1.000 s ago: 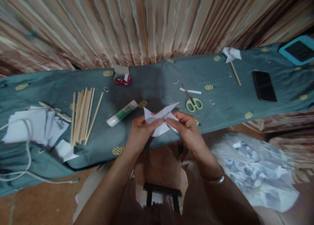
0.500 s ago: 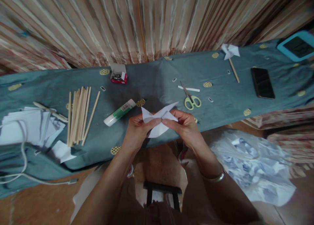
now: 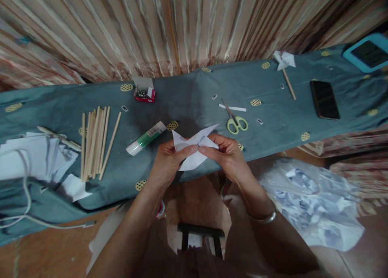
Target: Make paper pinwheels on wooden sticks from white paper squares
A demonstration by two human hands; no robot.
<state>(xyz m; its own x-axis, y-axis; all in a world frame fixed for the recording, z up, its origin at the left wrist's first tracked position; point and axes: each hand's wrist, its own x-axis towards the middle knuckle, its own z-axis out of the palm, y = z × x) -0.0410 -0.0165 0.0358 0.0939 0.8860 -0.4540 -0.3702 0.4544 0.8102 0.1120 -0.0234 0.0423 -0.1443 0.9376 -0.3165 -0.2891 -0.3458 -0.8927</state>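
Observation:
A white paper pinwheel (image 3: 194, 158) is held between both hands above the table's near edge. My left hand (image 3: 169, 154) is closed on its left side, the thumb pressed near the centre. From the right, my right hand (image 3: 227, 152) pinches it too, its thumb tip almost meeting the left one. Whatever lies under the thumbs at the centre is too small to make out. A glue stick (image 3: 146, 138) lies left of the hands, and green-handled scissors (image 3: 236, 123) rest on the right beyond them.
Wooden sticks (image 3: 96, 142) and paper sheets (image 3: 33, 156) lie at left, with a white cable (image 3: 27, 189). A small red box (image 3: 144, 95) holds metal pieces. At right are a finished pinwheel (image 3: 285, 61), a phone (image 3: 325, 100) and a blue-framed device (image 3: 368, 53). A plastic bag (image 3: 315, 205) sits below.
Both hands keep their pinch on the paper pinwheel, with hardly any movement. The whole view has shifted slightly.

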